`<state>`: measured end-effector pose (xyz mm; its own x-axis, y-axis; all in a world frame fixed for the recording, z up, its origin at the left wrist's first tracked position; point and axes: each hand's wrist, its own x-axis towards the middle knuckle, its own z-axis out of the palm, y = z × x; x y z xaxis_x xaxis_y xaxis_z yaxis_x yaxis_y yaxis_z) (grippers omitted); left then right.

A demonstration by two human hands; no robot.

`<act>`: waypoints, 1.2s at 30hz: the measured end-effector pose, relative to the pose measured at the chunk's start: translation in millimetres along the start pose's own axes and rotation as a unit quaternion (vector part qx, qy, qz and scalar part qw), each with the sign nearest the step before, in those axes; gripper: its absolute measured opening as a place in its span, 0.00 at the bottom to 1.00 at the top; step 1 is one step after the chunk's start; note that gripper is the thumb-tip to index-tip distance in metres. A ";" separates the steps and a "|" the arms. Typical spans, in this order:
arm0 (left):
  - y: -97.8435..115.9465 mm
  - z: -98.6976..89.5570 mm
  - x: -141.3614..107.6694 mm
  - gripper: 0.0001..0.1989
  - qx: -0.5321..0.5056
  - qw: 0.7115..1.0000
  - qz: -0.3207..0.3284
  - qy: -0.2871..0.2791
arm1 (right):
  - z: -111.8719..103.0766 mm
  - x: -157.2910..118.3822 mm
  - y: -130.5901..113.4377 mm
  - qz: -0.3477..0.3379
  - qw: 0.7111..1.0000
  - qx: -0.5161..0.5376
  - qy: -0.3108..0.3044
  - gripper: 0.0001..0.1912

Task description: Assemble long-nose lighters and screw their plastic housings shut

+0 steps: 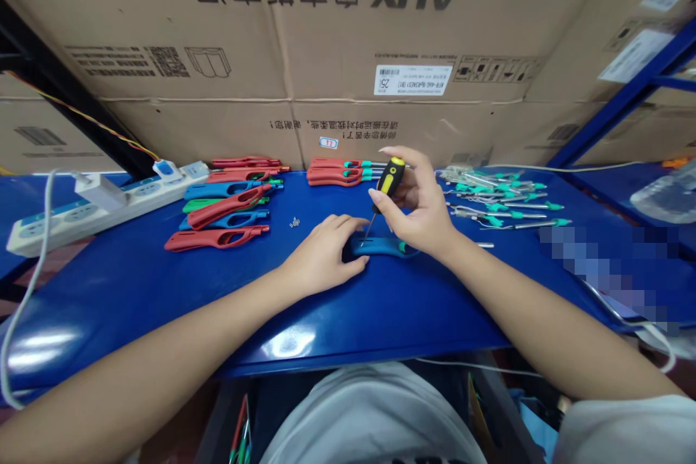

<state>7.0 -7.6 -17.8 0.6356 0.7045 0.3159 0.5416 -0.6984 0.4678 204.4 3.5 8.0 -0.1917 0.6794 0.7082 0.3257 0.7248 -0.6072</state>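
My right hand (416, 203) is closed around a black and yellow screwdriver (390, 177). Its shaft slants down, and the tip meets the upper face of a blue lighter (380, 246) lying flat on the table. With thumb and fingers, my left hand (329, 254) grips the lighter's left end. A green part shows near the lighter's right end, and a metal tube sticks out beyond my right wrist. Several small screws (294, 222) lie in a little pile to the left of my left hand.
Red, blue and green lighter shells (217, 238) lie at the left beside a white power strip (109, 206). Red lighters with metal tubes (334, 172) rest at the back. Tube assemblies with green parts (505, 206) are heaped at the right. A large cardboard box (326, 51) stands behind the blue table (261, 304).
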 end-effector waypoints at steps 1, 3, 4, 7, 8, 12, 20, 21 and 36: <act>-0.3 0.7 -0.4 0.21 -0.007 1.000 -0.002 -0.008 | 1.4 -0.9 0.9 -0.001 1.000 -0.003 0.005 0.26; -1.3 3.5 -0.5 0.18 -0.031 0.999 -0.008 -0.014 | 3.2 -2.3 1.7 -0.007 1.000 -0.014 0.015 0.26; -1.9 5.1 -0.4 0.16 -0.042 0.999 -0.011 -0.013 | 3.5 -2.9 1.5 -0.009 1.000 -0.020 0.018 0.26; -3.0 8.6 0.3 0.15 -0.065 0.998 -0.022 -0.003 | 2.9 -4.1 -0.8 -0.016 0.999 -0.033 0.014 0.26; -3.0 9.1 0.5 0.15 -0.069 0.997 -0.023 0.000 | 2.4 -4.4 -1.9 -0.019 0.999 -0.035 0.009 0.26; -1.6 9.3 0.8 0.13 -0.079 0.997 -0.021 0.012 | 0.9 -5.3 -5.3 -0.030 0.999 -0.035 -0.007 0.26; -0.3 9.9 1.2 0.11 -0.103 0.994 -0.026 0.013 | -0.9 -5.2 -7.0 -0.047 0.998 -0.046 -0.013 0.25; -0.2 9.9 1.3 0.11 -0.106 0.994 -0.027 0.014 | -1.0 -5.3 -7.2 -0.047 0.998 -0.047 -0.015 0.25; -1.5 9.9 0.4 0.10 -0.116 0.993 -0.027 0.011 | -10.0 -3.2 -20.1 -0.018 0.986 0.008 -0.163 0.33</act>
<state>11.9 -7.5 -26.5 0.5962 0.7438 0.3022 0.4310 -0.6141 0.6612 207.7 -14.4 21.6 -0.4913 0.6514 0.5781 0.2982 0.7495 -0.5911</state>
